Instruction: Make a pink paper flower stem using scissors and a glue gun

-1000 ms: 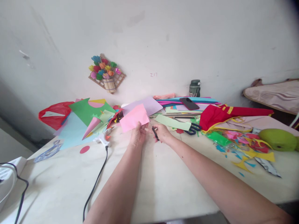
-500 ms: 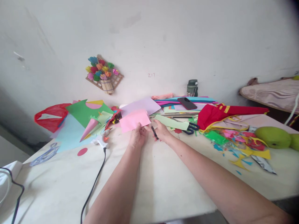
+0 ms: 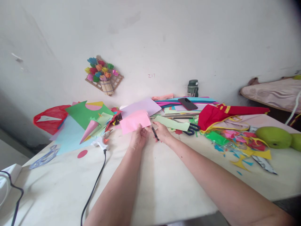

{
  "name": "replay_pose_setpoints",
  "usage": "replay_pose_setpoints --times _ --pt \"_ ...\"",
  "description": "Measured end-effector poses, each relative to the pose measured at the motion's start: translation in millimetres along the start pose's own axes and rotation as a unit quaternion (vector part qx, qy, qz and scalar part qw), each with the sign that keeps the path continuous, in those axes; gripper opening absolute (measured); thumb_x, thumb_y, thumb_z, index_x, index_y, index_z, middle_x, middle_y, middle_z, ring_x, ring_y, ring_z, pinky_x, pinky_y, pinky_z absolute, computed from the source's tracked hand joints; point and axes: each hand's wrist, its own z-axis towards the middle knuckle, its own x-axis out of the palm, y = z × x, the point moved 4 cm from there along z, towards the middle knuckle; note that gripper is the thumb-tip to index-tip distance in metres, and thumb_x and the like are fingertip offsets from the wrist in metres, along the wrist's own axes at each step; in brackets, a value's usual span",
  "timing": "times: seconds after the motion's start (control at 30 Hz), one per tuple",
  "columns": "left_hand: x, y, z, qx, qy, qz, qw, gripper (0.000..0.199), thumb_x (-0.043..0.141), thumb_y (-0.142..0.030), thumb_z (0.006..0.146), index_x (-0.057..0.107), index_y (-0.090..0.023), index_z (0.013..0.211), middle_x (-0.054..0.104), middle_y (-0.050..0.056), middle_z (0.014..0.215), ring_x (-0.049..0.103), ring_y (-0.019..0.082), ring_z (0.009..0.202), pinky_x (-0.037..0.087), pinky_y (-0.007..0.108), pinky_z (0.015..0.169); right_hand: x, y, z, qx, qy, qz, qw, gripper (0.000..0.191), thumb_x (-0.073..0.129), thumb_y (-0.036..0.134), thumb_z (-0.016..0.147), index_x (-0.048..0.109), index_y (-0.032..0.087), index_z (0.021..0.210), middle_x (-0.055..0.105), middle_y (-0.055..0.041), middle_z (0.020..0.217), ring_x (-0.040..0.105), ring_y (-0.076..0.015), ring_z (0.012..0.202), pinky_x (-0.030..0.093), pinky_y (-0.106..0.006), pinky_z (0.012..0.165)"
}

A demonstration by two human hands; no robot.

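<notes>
My left hand (image 3: 139, 136) is closed on the lower edge of a pink sheet of paper (image 3: 134, 121), thumb on top. In my right hand (image 3: 161, 131) is a pair of scissors (image 3: 154, 132) with dark handles; the blades lie along the right edge of the pink paper. Parts of the handles are hidden by my fingers. Just beyond the pink paper lies a lilac sheet (image 3: 147, 106). To the right of my right hand sits a pale green paper strip (image 3: 172, 123), beside a second pair of scissors (image 3: 193, 128) with dark blue handles.
A white glue gun (image 3: 101, 143) with a black cord lies left, near a pink paper cone (image 3: 90, 130) and a red paper circle (image 3: 82, 153). A phone (image 3: 187, 104) rests on stacked paper. At right are a red apron (image 3: 211, 117), paper scraps (image 3: 244, 157) and green fruit (image 3: 274, 137).
The view has shifted very slightly. Both hands, the pink paper and the scissors keep nearly the same positions.
</notes>
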Motion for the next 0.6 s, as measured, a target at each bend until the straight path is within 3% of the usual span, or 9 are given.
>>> replay_pose_setpoints --times 0.17,0.4,0.6 --pt "0.9 0.0 -0.3 0.001 0.018 0.003 1.0 0.013 0.043 -0.008 0.08 0.053 -0.013 0.073 0.063 0.002 0.067 0.061 0.009 0.065 0.05 0.021 0.071 1.3 -0.4 0.3 0.005 -0.003 0.014 1.0 0.072 0.054 0.055 0.065 0.032 0.022 0.125 0.06 0.0001 0.062 0.052 -0.0109 0.035 0.038 -0.019 0.032" --pt "-2.4 1.5 1.8 -0.006 -0.009 0.0 1.0 0.013 0.044 -0.009 0.08 0.053 -0.013 0.072 0.062 0.002 0.068 0.061 0.009 0.063 0.049 0.023 0.072 2.7 -2.8 2.4 0.007 -0.005 0.041 0.999 0.071 0.058 0.053 0.063 0.035 0.022 0.123 0.058 0.0016 0.061 0.05 -0.0096 0.033 0.039 -0.02 0.032" --pt "-4.6 5.7 5.1 -0.041 0.028 0.019 0.999 0.009 0.047 -0.014 0.079 0.056 -0.012 0.078 0.063 0.006 0.073 0.062 0.013 0.071 0.048 0.026 0.075 0.9 -2.8 5.3 0.007 -0.011 0.057 0.998 0.072 0.06 0.05 0.063 0.034 0.021 0.124 0.052 0.0045 0.053 0.045 -0.0083 0.031 0.04 -0.021 0.032"
